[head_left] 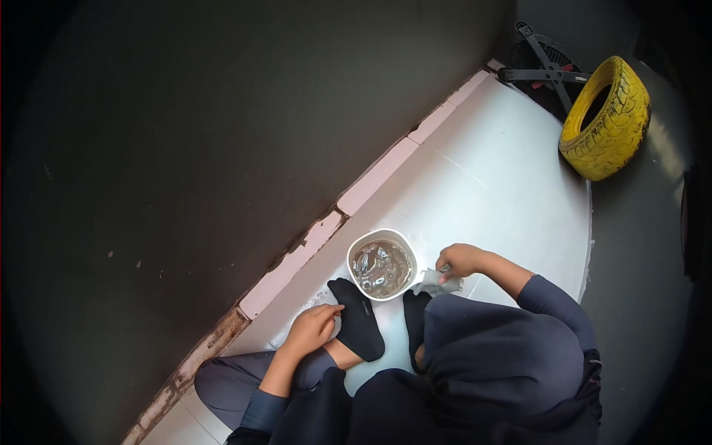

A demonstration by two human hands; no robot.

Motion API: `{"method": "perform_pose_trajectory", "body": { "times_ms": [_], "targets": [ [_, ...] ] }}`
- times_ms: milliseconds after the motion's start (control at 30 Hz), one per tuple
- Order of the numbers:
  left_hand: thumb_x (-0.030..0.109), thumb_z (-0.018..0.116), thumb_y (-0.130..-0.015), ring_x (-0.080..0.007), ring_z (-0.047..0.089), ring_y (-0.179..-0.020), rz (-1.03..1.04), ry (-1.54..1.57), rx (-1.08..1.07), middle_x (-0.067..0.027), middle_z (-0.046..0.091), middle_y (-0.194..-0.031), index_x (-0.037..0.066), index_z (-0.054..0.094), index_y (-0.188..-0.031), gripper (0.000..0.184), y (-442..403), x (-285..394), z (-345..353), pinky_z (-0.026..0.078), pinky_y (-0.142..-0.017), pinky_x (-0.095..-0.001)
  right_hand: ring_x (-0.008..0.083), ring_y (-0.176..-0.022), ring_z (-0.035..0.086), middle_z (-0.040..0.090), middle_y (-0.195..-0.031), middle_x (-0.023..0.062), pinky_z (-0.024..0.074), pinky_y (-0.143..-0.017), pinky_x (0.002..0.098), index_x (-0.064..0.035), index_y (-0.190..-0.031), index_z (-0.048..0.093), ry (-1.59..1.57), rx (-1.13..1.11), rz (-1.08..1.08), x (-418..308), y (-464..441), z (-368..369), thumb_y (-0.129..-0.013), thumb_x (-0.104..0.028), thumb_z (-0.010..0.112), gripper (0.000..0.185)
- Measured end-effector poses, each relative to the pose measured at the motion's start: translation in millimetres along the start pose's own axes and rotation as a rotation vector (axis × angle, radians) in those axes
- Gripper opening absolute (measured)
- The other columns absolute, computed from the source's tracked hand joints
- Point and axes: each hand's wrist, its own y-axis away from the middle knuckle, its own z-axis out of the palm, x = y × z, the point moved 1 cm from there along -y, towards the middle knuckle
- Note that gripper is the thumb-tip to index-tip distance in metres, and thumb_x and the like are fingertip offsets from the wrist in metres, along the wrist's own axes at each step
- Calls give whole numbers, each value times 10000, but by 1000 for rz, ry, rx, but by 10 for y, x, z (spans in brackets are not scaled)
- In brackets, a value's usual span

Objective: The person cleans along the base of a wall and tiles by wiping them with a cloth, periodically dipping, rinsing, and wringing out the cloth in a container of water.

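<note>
My right hand [463, 259] is closed on a wet-looking grey cloth [443, 282], which hangs just right of a white plastic tub [417, 278]. Rippling, brownish water [382, 268] fills much of the tub. My left hand [311, 328] lies beside my black-socked foot [360, 326], fingers loosely stretched toward the sock and nothing visible in them. Another black sock [415, 319] shows on my other foot, below the cloth and partly covered by my trouser leg.
A dark wall [185, 163] with a chipped pink skirting [378, 174] runs diagonally along the left. Pale floor tiles [504, 170] have wet spots near the tub. At the upper right are a yellow-painted tyre [612, 130] and a black folding frame [552, 74].
</note>
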Motion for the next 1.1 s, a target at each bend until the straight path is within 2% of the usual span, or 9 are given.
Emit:
{"method": "perform_pose_trajectory", "body": {
  "times_ms": [100, 333, 400, 433, 533, 567, 700, 833, 1100],
  "targets": [
    [33, 500, -779, -263, 611, -807, 2, 45, -1, -108, 619, -871, 50, 597, -1055, 293, -87, 12, 21, 485, -719, -348, 311, -873, 589, 633, -920, 127, 455, -761, 384, -97, -898, 658, -173, 191, -187, 220, -17, -69, -702, -335, 703, 312],
    [26, 513, -778, -259, 609, -788, 11, 89, -10, -100, 620, -861, 46, 592, -1060, 293, -135, 81, 51, 484, -710, -338, 279, -776, 592, 632, -803, 137, 449, -701, 366, -71, -886, 640, -268, 259, 50, 385, 374, -717, -734, -306, 655, 282],
    [24, 514, -778, -256, 609, -788, 11, 88, -15, -100, 620, -860, 46, 592, -1060, 294, -138, 78, 49, 484, -709, -336, 290, -810, 605, 635, -822, 150, 459, -713, 376, -59, -881, 640, -116, 394, 134, 479, 381, -727, -733, -298, 651, 282],
    [23, 515, -777, -254, 609, -787, 12, 87, -21, -100, 621, -859, 46, 592, -1061, 294, -137, 77, 48, 484, -708, -334, 297, -895, 600, 632, -938, 144, 465, -757, 384, -71, -1019, 598, -85, 357, 218, 503, 365, -708, -721, -222, 651, 339],
    [21, 516, -778, -251, 611, -789, 19, 82, -1, -97, 623, -854, 46, 590, -1064, 297, -143, 95, 24, 484, -710, -332, 309, -965, 579, 598, -1061, 149, 459, -808, 384, -99, -1177, 491, -101, 478, 311, 480, 372, -585, -700, -145, 645, 503],
    [21, 516, -778, -251, 611, -789, 18, 83, -2, -97, 623, -854, 46, 590, -1064, 297, -145, 96, 21, 484, -710, -332, 316, -1006, 548, 515, -1161, 179, 451, -835, 386, -110, -1242, 384, -180, 414, 288, 453, 363, -604, -675, -62, 634, 621],
    [19, 516, -779, -251, 612, -793, 27, 90, 14, -95, 627, -858, 48, 588, -1070, 301, -139, 86, 12, 485, -714, -332, 290, -1005, 502, 404, -1185, 173, 444, -835, 381, -122, -1195, 367, -497, 386, 45, 547, 247, -499, -668, -15, 647, 607],
    [17, 515, -780, -249, 614, -796, 28, 96, 16, -98, 630, -869, 46, 590, -1069, 299, -133, 84, 1, 486, -720, -330, 216, -880, 536, 416, -1152, 118, 464, -739, 321, -146, -1167, 401, -694, 301, 101, 283, 333, -580, -692, -132, 729, 578],
    [15, 495, -829, -206, 625, -816, -26, 239, 16, -108, 633, -899, 28, 582, -1095, 280, -155, 112, -18, 489, -739, -300, 114, -811, 558, 569, -943, 25, 446, -681, 238, -82, -1101, 483, -1086, 333, -60, 116, 185, -514, -784, -184, 692, 393]
  ]
}}
